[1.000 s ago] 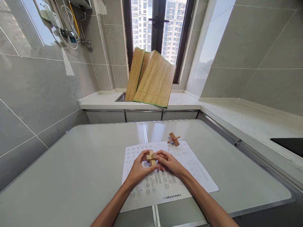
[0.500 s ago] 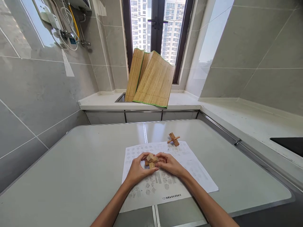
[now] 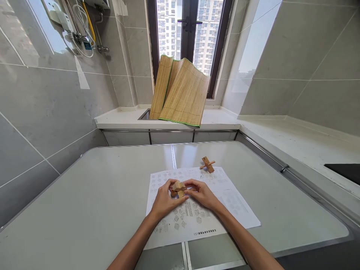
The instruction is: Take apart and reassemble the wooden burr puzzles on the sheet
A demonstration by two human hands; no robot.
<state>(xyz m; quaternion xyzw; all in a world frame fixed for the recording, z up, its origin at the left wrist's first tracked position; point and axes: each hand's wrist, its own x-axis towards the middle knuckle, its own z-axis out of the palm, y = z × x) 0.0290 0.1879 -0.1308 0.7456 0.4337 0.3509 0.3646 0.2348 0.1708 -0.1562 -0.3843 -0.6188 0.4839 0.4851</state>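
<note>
A small wooden interlocking puzzle (image 3: 180, 189) of pale blocks is held between both hands over a printed sheet (image 3: 202, 221). My left hand (image 3: 166, 198) wraps its left side, thumb along the near side and fingers behind. On the right, my right hand (image 3: 200, 192) grips the puzzle with bent fingers and thumb close together. Parts of the blocks are hidden by the fingers. Beyond my right hand, a flat wooden piece with a stick across it (image 3: 208, 165) lies at the sheet's far edge.
The sheet lies on a pale table (image 3: 98, 198) with a seam down its middle. Past the table stands a white counter (image 3: 123, 119) with a folded bamboo mat (image 3: 182, 93) leaning toward the window. A metal rail (image 3: 261, 150) runs along the right side.
The view has shifted slightly. Both hands stay on the puzzle, which has tilted a little between the fingers. The other wooden piece has stayed put.
</note>
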